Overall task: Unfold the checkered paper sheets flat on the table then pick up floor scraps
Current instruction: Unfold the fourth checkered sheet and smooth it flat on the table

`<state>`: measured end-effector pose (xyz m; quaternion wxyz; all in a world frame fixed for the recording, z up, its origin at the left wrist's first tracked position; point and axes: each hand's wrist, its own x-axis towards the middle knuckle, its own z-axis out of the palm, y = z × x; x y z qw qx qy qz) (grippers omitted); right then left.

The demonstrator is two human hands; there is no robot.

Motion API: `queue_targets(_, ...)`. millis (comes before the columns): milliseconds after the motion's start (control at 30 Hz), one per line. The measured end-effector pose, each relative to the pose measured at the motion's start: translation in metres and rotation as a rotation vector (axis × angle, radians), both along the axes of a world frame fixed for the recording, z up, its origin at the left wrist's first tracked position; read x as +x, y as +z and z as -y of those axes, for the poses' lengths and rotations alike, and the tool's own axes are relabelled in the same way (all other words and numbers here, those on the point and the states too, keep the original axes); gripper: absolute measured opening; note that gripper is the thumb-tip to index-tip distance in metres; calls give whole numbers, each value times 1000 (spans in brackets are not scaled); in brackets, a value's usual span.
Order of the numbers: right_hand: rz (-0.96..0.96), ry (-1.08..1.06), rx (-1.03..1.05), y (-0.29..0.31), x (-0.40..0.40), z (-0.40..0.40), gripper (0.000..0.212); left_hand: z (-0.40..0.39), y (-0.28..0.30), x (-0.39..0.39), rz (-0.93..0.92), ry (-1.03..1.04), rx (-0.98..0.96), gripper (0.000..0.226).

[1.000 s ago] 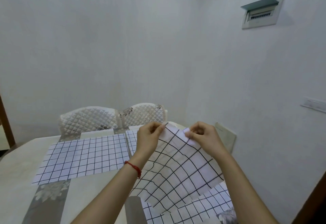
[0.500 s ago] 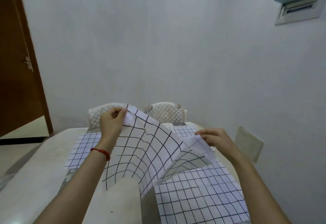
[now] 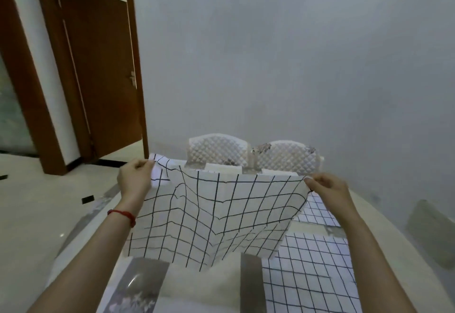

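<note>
Above the near half of the table (image 3: 209,285), a checkered paper sheet (image 3: 216,214) was held up in the air, spread wide between both hands. The left hand (image 3: 135,179) pinched the sheet's upper left corner, fingers curled against the thumb, with that corner folded over slightly. A red string bracelet (image 3: 123,214) sat on the left wrist. The right hand (image 3: 328,189) pinched the upper right corner in the same manner. The sheet was opened out but not flat: crease lines ran through it and its middle sagged, the lower edge dipping to a point close above the tabletop. Whether that point touched the surface could not be determined.

On the table to the right, a second checkered sheet (image 3: 312,270) lay flat, partly covered at its left edge by the held sheet. A further checkered sheet (image 3: 320,209) lay flat beyond it, near the right wrist. The tabletop was pale with grey patterned bands (image 3: 138,285).

At the far end of the table stood two white quilted chairs (image 3: 219,150), side by side against the wall. A brown wooden door (image 3: 98,71) stood open at upper left. On the pale floor (image 3: 29,204) left of the table lay a small dark scrap (image 3: 88,199), and another dark piece (image 3: 3,177) showed at the left frame edge.
</note>
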<state>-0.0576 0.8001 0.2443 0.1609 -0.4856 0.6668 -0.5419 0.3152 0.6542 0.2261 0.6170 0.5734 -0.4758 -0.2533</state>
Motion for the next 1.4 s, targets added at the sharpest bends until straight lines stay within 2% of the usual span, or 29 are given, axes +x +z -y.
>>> queue_targets(100, 73, -45, -27, -11, 5, 22, 15, 11, -11, 22, 6, 86, 64, 15)
queue_targets(200, 59, -109, -25, -24, 15, 49, 17, 31, -24, 38, 14, 149, 111, 19)
queue_targets(467, -76, -268, 76, -62, 38, 131, 20, 118, -77, 68, 24, 40, 245, 14)
queue_targets(667, -92, -287, 255, -137, 45, 165, 23, 170, -144, 67, 86, -32, 356, 14)
queue_targets(800, -20, -292, 356, -196, 48, 169, 22, 181, -192, 65, 127, -50, 422, 16)
queue_targets(1000, -76, -334, 465, -258, 54, 173, 27, 185, -249, 68, 238, -83, 491, 18)
queue_targets(1200, -204, -387, 567, -293, 57, 173, 21, 186, -282, 73, 403, -94, 475, 19)
queue_targets(1400, -297, -359, 601, -308, 50, 185, 27, 189, -294, 68, 496, -71, 498, 18)
